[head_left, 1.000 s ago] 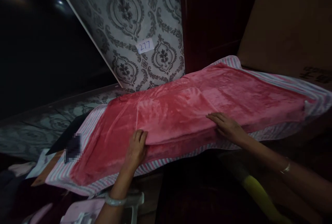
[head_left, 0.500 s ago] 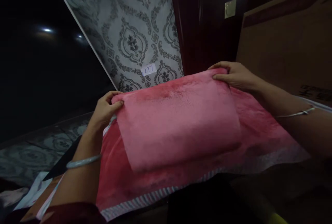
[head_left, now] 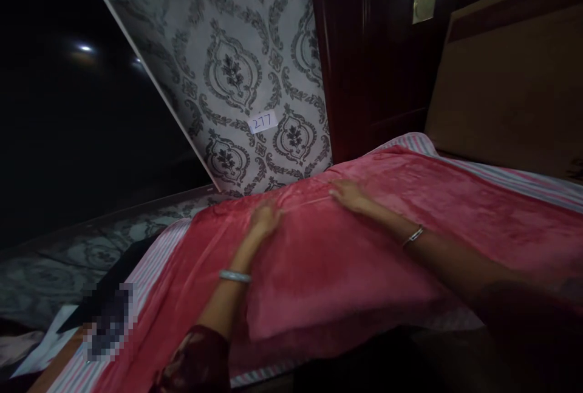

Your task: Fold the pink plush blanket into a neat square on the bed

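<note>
A wide pink fleece blanket (head_left: 410,223) covers most of what I can see from here, lying across a surface with a striped cloth (head_left: 510,177) under it, whose pale stripes show along the far right edge and again at the near left. The near part of the blanket is doubled over into a thicker folded layer (head_left: 328,277) that ends in a soft rounded edge toward the person.

Behind it a wall panel with grey damask wallpaper (head_left: 237,71) leans off to the left, and a dark wooden door (head_left: 373,59) stands to its right with a small brass plate (head_left: 424,3) high up. A brown board (head_left: 510,83) rises at the far right.

Both arms reach forward over the folded layer. The left hand (head_left: 265,220) lies palm down on the blanket at the far edge of the fold, fingers flat and close together, holding nothing; it is blurred, so I cannot tell finer detail. The right hand (head_left: 350,195) is also flat on the fleece, just right of the left and a little farther away, fingers stretched out, gripping nothing. A pale bangle (head_left: 234,276) sits on the left wrist and a thin bracelet (head_left: 413,235) on the right.

A small white label (head_left: 263,121) on the wallpaper reads "277" in handwriting.
</note>
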Available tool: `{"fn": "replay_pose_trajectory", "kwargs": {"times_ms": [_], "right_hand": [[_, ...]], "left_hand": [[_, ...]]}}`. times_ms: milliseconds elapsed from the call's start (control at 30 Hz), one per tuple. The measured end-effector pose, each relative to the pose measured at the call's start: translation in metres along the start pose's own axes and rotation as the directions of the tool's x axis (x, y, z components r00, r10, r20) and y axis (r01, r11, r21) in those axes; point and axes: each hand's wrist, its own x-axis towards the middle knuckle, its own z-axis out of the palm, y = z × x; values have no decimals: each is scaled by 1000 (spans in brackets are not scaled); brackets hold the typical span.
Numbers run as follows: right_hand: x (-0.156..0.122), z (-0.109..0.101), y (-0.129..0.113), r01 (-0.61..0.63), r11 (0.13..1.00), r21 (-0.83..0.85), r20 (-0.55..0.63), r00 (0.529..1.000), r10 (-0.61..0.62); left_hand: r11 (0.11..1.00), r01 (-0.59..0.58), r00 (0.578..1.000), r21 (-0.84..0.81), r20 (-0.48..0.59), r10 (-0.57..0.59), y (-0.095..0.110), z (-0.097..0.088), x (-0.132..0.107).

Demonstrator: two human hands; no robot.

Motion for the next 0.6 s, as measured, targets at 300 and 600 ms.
{"fn": "replay_pose_trajectory", "kwargs": {"times_ms": [300, 600], "right_hand": [[-47, 63, -30, 45, 993, -107, 125, 992, -31], [-44, 76, -24, 79, 993, -92, 62, 995, -73]], "left_hand": [[929, -165, 975, 331, 196, 103, 0, 85, -29], [934, -171, 979, 315, 163, 125, -8, 95, -26]]}}
